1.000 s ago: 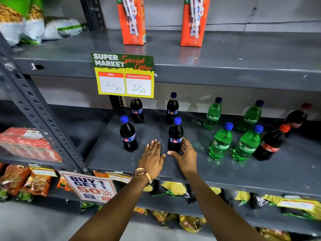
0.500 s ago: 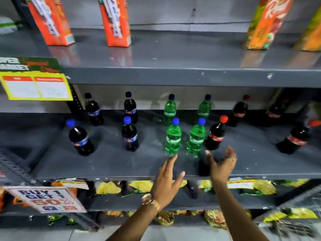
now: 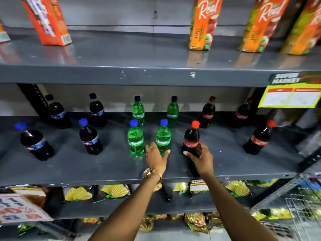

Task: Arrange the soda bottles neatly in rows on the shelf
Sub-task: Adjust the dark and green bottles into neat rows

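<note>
Soda bottles stand in two rows on the grey middle shelf [image 3: 73, 169]. At the left are dark blue-capped bottles [image 3: 90, 138], in the middle green bottles, at the right dark red-capped ones. My left hand [image 3: 156, 158] wraps the base of the front green bottle [image 3: 163, 139], beside another green bottle [image 3: 135, 139]. My right hand [image 3: 201, 158] grips the lower part of the front red-capped cola bottle [image 3: 191, 136]. A second front red-capped bottle [image 3: 259, 138] stands far to the right.
Juice cartons [image 3: 204, 23] stand on the upper shelf [image 3: 139, 73]. A yellow price sign [image 3: 290, 97] hangs from that shelf's edge at the right. Snack packets [image 3: 112, 191] fill the lower shelf. A shelf upright [image 3: 311, 160] rises at the right.
The view has swung right along the shelf. Both hands left the blue-capped bottles, moved right and forward, and closed on the front green bottle and the red-capped cola bottle.
</note>
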A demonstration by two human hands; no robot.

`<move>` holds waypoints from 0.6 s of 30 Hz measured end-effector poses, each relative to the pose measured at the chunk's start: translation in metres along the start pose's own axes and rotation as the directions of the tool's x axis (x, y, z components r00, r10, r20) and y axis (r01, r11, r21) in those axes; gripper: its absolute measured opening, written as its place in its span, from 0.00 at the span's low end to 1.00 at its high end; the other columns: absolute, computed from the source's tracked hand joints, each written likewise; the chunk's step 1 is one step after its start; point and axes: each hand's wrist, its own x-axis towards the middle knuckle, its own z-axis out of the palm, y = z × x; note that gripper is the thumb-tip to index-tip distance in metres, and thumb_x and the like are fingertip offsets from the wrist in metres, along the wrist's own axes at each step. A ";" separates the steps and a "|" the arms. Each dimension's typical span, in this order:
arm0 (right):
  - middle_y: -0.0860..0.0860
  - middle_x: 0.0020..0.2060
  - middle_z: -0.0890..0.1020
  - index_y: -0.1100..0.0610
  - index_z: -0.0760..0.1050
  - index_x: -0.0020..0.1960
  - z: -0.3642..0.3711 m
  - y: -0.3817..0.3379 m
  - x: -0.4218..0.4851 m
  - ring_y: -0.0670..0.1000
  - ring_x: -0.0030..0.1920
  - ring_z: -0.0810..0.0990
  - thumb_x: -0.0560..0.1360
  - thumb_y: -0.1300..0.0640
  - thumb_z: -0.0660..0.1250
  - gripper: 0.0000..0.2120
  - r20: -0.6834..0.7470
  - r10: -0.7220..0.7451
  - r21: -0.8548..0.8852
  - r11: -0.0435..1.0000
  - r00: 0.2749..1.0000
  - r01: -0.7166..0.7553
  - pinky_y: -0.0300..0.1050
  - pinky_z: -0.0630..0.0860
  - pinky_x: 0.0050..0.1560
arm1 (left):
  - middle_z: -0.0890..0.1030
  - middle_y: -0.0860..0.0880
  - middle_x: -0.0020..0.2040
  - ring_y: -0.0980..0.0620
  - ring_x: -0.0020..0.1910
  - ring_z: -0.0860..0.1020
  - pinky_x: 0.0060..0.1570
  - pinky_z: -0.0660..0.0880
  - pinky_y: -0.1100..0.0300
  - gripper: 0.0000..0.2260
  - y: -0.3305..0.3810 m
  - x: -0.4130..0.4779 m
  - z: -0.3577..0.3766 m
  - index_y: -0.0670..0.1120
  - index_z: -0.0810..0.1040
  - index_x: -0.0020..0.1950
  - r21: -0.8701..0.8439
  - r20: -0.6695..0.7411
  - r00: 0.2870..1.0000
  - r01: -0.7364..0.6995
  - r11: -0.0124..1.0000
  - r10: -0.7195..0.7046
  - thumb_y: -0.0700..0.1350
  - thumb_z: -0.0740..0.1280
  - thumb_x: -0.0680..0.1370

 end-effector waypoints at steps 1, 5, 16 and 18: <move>0.54 0.52 0.84 0.56 0.75 0.58 -0.007 0.004 -0.004 0.50 0.54 0.81 0.64 0.57 0.78 0.25 -0.017 0.008 0.023 1.000 1.000 -0.008 0.43 0.74 0.55 | 0.67 0.35 0.65 0.34 0.62 0.70 0.58 0.70 0.45 0.28 0.000 0.002 0.002 0.36 0.64 0.65 0.008 0.004 1.000 -0.007 1.000 0.007 0.48 0.70 0.73; 0.57 0.53 0.83 0.58 0.75 0.58 -0.052 0.016 -0.001 0.50 0.53 0.79 0.66 0.58 0.77 0.23 -0.154 0.027 0.023 0.999 0.988 -0.023 0.38 0.69 0.51 | 0.74 0.36 0.59 0.36 0.59 0.73 0.55 0.70 0.47 0.24 0.015 -0.005 0.029 0.37 0.68 0.59 -0.025 0.021 0.998 -0.065 0.998 0.065 0.48 0.72 0.71; 0.57 0.57 0.81 0.59 0.72 0.62 -0.075 0.021 0.023 0.50 0.56 0.77 0.69 0.60 0.74 0.24 -0.145 0.038 0.085 0.996 0.989 -0.026 0.41 0.70 0.56 | 0.81 0.37 0.53 0.35 0.52 0.77 0.52 0.74 0.45 0.23 0.030 -0.001 0.063 0.38 0.72 0.55 -0.097 -0.089 0.994 -0.070 0.993 0.061 0.48 0.75 0.68; 0.58 0.57 0.81 0.58 0.72 0.63 -0.073 0.022 0.026 0.53 0.57 0.78 0.69 0.59 0.74 0.24 -0.141 0.032 0.071 0.997 0.989 -0.022 0.42 0.70 0.57 | 0.81 0.37 0.52 0.36 0.52 0.77 0.53 0.73 0.45 0.22 0.028 -0.001 0.063 0.38 0.73 0.55 -0.106 -0.101 0.993 -0.079 0.991 0.068 0.48 0.75 0.68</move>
